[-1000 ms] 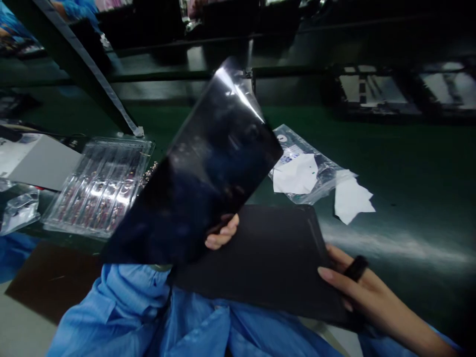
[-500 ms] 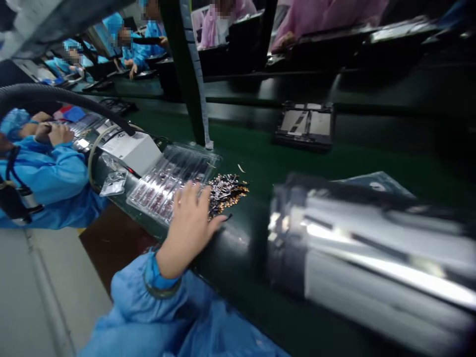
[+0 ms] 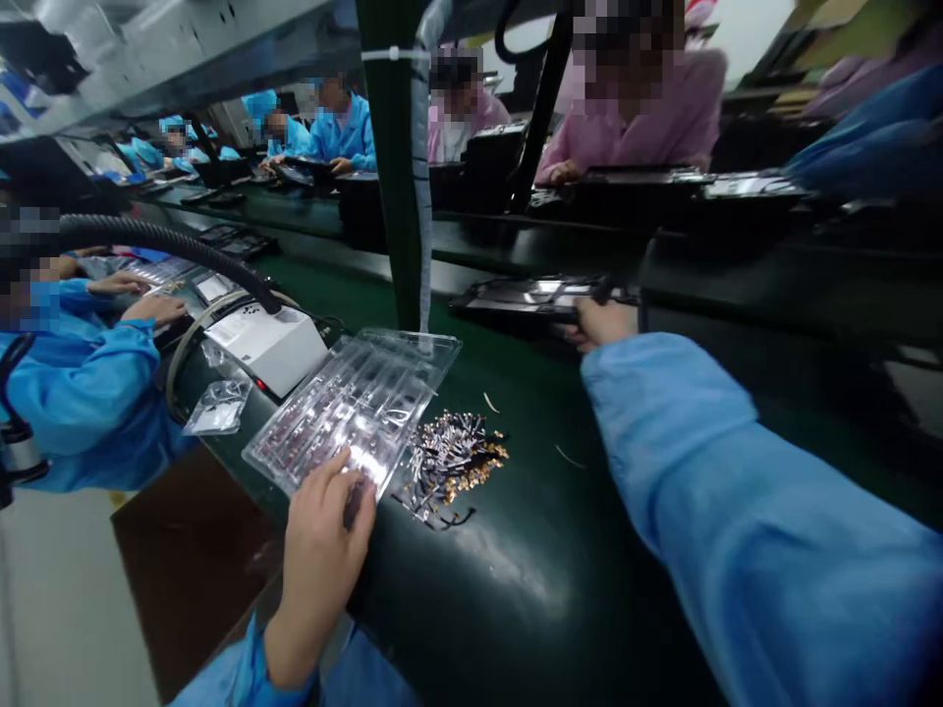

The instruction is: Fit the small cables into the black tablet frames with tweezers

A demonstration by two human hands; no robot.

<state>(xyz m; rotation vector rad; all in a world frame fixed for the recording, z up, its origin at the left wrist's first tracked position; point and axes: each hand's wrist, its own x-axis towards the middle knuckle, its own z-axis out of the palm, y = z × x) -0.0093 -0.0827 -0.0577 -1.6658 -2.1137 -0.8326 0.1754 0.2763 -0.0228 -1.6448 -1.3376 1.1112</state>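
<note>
My left hand (image 3: 324,520) rests on the near corner of a clear plastic tray (image 3: 360,398) with several small parts in its slots; its fingers are curled at the tray's edge. A heap of small gold-tipped parts (image 3: 451,462) lies just right of the hand on the green belt (image 3: 530,550). My right arm in a blue sleeve reaches far across the belt. My right hand (image 3: 600,322) grips the near edge of a flat black tray (image 3: 530,295) lying on the belt.
A white box-shaped device (image 3: 269,344) with a black hose (image 3: 162,241) stands left of the clear tray, with a small plastic bag (image 3: 217,407) beside it. A green post (image 3: 394,167) rises behind the tray. A person in blue works at my left; other people sit across.
The shiny dark bag and black sheet are out of view. My view has swung left and up. My left hand slid to the clear tray's corner, and my right hand reached out to the black tray.
</note>
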